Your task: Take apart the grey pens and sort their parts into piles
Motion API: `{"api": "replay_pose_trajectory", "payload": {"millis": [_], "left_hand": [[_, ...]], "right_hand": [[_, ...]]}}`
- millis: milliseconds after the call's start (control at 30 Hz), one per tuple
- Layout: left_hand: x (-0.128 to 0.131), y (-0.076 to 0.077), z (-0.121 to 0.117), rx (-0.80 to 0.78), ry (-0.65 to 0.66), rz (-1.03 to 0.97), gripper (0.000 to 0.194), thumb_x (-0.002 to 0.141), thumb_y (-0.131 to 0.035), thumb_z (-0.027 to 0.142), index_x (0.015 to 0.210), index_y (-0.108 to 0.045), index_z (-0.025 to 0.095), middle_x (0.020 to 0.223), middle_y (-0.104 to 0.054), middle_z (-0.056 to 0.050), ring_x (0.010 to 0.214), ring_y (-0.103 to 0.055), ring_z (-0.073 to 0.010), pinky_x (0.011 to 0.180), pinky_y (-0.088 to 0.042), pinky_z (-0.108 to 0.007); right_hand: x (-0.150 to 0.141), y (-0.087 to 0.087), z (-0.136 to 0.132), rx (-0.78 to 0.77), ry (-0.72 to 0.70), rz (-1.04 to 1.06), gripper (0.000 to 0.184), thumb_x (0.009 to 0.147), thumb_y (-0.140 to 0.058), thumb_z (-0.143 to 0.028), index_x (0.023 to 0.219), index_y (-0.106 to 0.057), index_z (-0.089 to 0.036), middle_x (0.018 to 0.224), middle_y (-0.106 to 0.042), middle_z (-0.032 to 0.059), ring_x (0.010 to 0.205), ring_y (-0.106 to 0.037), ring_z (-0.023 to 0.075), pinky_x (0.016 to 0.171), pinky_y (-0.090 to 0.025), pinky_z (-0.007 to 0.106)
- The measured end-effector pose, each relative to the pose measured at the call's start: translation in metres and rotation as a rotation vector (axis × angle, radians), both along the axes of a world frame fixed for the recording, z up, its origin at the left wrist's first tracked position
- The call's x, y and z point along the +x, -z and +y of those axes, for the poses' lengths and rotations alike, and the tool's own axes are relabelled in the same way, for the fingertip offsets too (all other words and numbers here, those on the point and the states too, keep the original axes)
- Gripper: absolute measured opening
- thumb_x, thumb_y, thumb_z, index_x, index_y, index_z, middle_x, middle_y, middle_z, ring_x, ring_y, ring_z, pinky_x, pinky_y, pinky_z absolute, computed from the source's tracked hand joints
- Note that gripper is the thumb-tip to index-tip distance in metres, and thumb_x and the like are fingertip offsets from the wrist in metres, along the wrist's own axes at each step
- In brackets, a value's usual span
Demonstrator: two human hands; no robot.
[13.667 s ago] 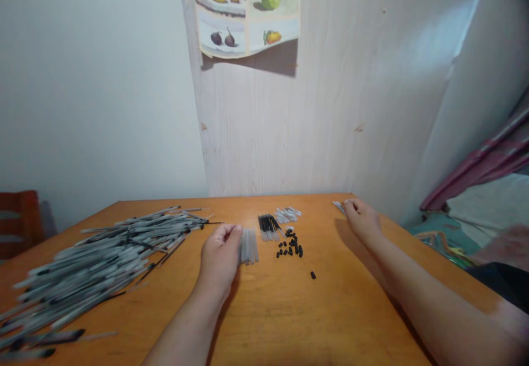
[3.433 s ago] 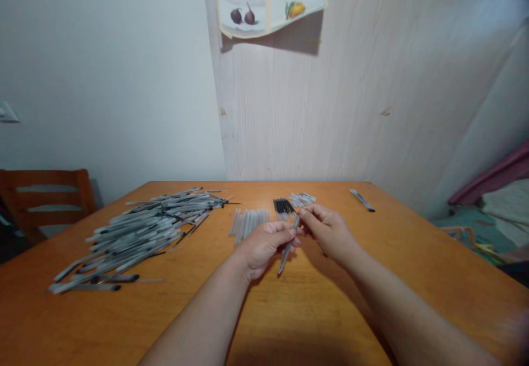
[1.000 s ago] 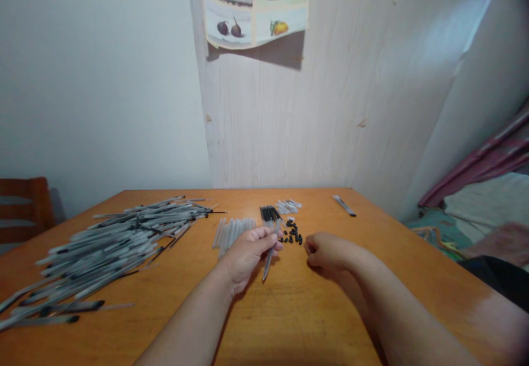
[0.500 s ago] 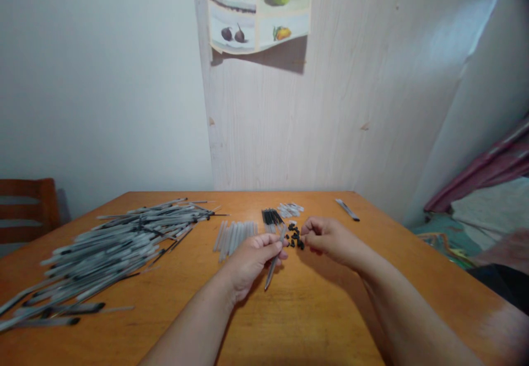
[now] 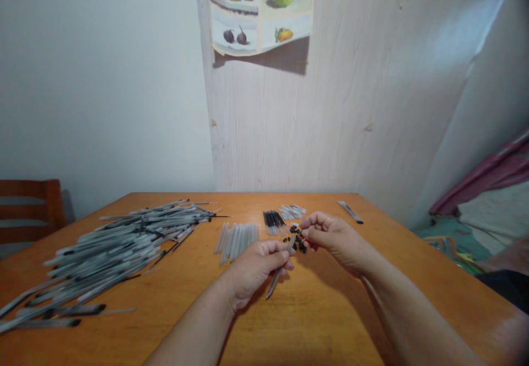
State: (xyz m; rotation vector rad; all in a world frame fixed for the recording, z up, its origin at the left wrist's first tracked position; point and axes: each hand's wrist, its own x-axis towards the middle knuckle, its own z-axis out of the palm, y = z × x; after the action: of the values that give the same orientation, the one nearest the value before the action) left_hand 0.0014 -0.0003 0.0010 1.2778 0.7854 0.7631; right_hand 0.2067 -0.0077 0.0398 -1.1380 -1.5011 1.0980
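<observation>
My left hand [image 5: 259, 267] is closed around a pen [image 5: 274, 285], a see-through barrel with a dark core, slanting with its tip down toward me. The pen's upper end points at my right hand [image 5: 333, 239]. Thumb and fingertips of that hand are pinched together just above a small heap of black pen plugs [image 5: 303, 248]; whatever they hold is too small to make out. Beyond my left hand lies a row of clear pen barrels [image 5: 237, 240]. Black-ended refills [image 5: 273, 220] lie side by side behind the plugs, and small clear pen caps [image 5: 294, 211] are scattered farther back.
A big pile of pens and pen parts [image 5: 119, 245] covers the left of the wooden table [image 5: 314, 322]. One pen with a black end [image 5: 351, 212] lies at the far right. A wooden chair [image 5: 31, 203] stands beyond the left edge; the wall rises behind.
My left hand has come slightly nearer to me with the pen. My right hand has shifted a little, its fingertips still pinched beside the black plugs. The view has tilted slightly.
</observation>
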Motion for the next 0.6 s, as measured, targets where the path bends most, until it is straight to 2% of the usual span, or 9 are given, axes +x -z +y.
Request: {"api": "replay_pose_trajectory", "payload": {"millis": [133,400,600], "left_hand": [[0.0012,-0.0029,-0.0021,-0.003,0.0,-0.006,0.033,0.076,-0.074,0.041,0.092,-0.071,0.011,0.081,-0.067,-0.008,0.073,-0.056,-0.0132,0.073,-0.04,-0.027],[0.0013,0.0022,0.0,-0.018,0.015,-0.013,0.032,0.078,-0.073,0.039,0.094,-0.071,0.012,0.082,-0.067,-0.007,0.071,-0.056,-0.0123,0.072,-0.041,-0.026],[0.0015,-0.0006,-0.0021,-0.025,0.008,-0.01,0.029,0.077,-0.074,0.037,0.091,-0.071,0.011,0.081,-0.066,-0.007,0.072,-0.056,-0.0123,0.072,-0.04,-0.026]], "right_hand": [[-0.0013,-0.0001,0.0001,0.008,0.0,-0.034,0.026,0.074,-0.07,-0.038,0.084,-0.059,-0.017,0.069,-0.062,0.0003,0.06,-0.054,0.0111,0.059,-0.044,0.027],[-0.0022,0.001,0.0006,0.005,-0.017,-0.058,0.026,0.075,-0.069,-0.036,0.088,-0.06,-0.016,0.073,-0.064,0.0019,0.062,-0.054,0.0115,0.061,-0.044,0.027],[-0.0025,0.0026,0.0,0.024,-0.026,-0.083,0.023,0.076,-0.067,-0.035,0.087,-0.06,-0.016,0.072,-0.063,0.0009,0.061,-0.054,0.0111,0.061,-0.044,0.027]]}}
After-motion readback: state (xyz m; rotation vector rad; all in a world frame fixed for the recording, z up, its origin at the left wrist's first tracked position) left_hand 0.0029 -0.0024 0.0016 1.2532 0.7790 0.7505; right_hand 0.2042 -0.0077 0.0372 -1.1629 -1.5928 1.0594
